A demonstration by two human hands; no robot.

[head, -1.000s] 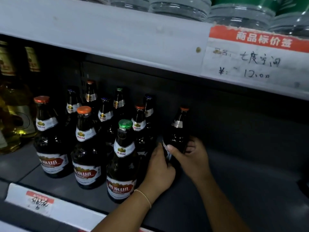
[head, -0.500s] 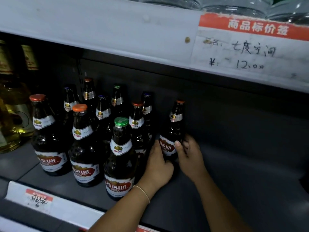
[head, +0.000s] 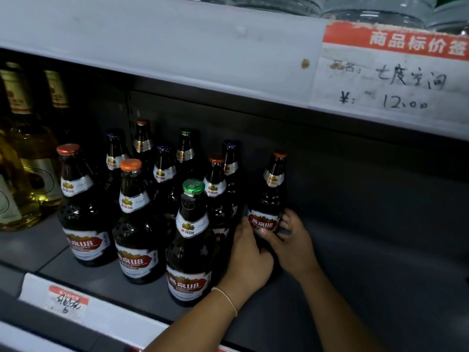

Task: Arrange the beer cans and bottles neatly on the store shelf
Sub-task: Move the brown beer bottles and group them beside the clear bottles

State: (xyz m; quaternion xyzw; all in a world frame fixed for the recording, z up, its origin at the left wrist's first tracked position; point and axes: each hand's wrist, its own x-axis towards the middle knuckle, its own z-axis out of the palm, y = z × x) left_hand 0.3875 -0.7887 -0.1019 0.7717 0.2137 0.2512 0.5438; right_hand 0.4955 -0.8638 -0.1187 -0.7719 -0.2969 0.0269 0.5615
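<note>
I see both hands around one brown beer bottle standing upright, just right of the bottle group on a dark grey shelf. My left hand and right hand curl their fingers round its base. Right of it the shelf lies open. The upper shelf edge, carrying a price tag, hangs close overhead.

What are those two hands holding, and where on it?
Both the left hand and right hand grip one orange-capped beer bottle low on its body, around the red label.
</note>
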